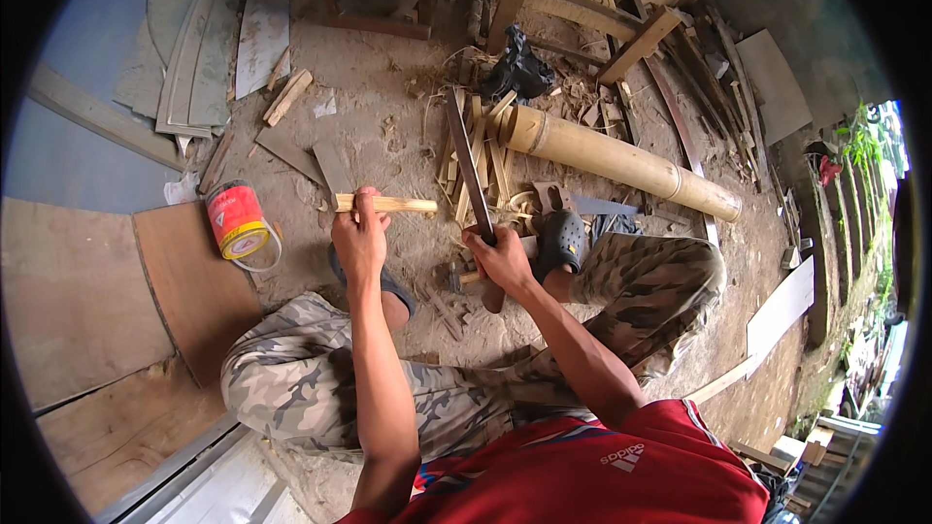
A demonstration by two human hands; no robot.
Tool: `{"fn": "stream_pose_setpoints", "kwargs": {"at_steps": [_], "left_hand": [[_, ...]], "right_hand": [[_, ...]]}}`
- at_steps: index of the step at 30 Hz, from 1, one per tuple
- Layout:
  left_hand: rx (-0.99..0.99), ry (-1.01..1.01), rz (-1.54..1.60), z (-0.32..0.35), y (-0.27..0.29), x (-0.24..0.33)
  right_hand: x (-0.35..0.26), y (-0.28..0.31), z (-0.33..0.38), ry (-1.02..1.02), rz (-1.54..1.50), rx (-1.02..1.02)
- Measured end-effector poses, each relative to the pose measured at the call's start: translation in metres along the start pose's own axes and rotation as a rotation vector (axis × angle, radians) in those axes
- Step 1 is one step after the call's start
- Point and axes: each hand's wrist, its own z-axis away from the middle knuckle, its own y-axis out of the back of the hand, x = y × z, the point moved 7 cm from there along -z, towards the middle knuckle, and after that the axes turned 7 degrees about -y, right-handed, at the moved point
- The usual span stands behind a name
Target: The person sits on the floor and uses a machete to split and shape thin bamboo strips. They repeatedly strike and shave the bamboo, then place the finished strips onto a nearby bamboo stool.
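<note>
My left hand (359,245) is closed around a short split piece of bamboo (410,205), which lies level and sticks out to the right. In my right hand (503,262) is a machete (467,157), gripped near the base of its long dark blade. The blade points away from me and slants slightly left; the handle end (493,299) shows below my fist. A gap separates the blade from the bamboo piece. Beyond the blade, several split bamboo strips (499,163) lie on the ground next to a thick bamboo pole (621,160).
A hammer (466,278) lies between my feet. A saw (604,206) rests beside my right clog (560,241). To the left stands a red and yellow can (236,220) near wooden boards (189,281). A black plastic bag (521,68) and a wooden bench (568,5) are farther off.
</note>
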Motion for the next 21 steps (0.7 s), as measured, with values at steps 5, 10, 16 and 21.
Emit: {"fn": "stream_pose_setpoints", "kwargs": {"at_steps": [5, 10, 16, 21], "left_hand": [[0.028, 0.073, -0.223, -0.012, 0.008, -0.070], [-0.023, 0.315, -0.175, -0.005, -0.009, -0.104], [-0.121, 0.284, -0.294, -0.007, -0.016, -0.117], [-0.157, 0.239, -0.353, -0.015, -0.020, -0.126]], "right_hand": [[0.043, -0.001, -0.014, -0.113, 0.070, 0.000], [0.091, -0.005, -0.025, -0.125, 0.189, 0.046], [0.095, -0.013, -0.027, -0.084, 0.256, 0.038], [0.095, -0.013, -0.038, 0.039, 0.307, 0.069]]}}
